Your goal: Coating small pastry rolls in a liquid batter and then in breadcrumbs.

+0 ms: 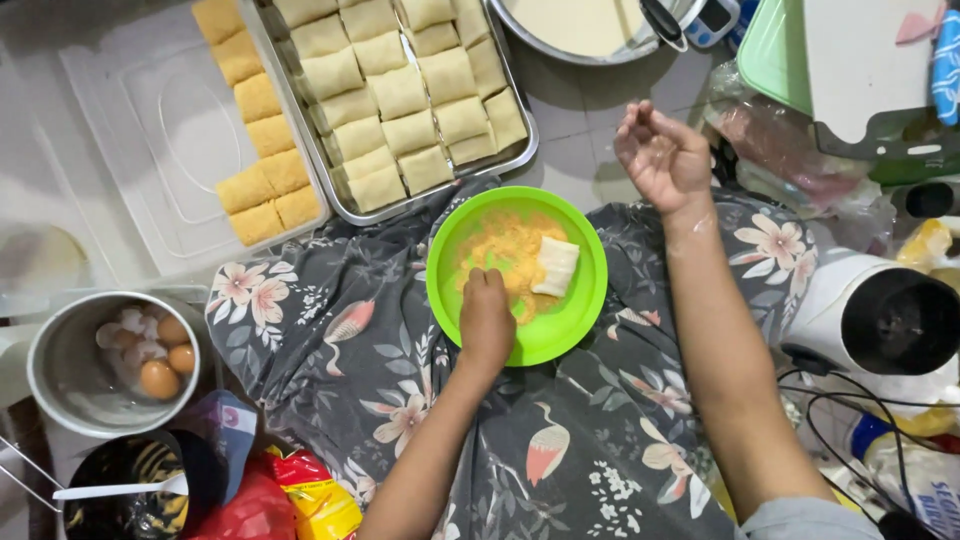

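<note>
Fingers [478,283] in orange crumbs [505,250], pale roll [555,265] beside

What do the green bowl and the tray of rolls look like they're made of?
Green bowl: probably plastic, going by its uniform bright colour and soft, dull sheen. Tray: looks like metal, likely steel or aluminium, with a silvery reflective rim and thin rolled edge.

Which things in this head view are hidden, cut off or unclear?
- Left hand: fingertips are curled into the crumbs of the green plate, so what they pinch is unseen.
- Metal bowl of pale batter: cut by the top edge.
- Dark pot: contents too dark to identify.
- Right hand: raised, apparently empty.
</note>
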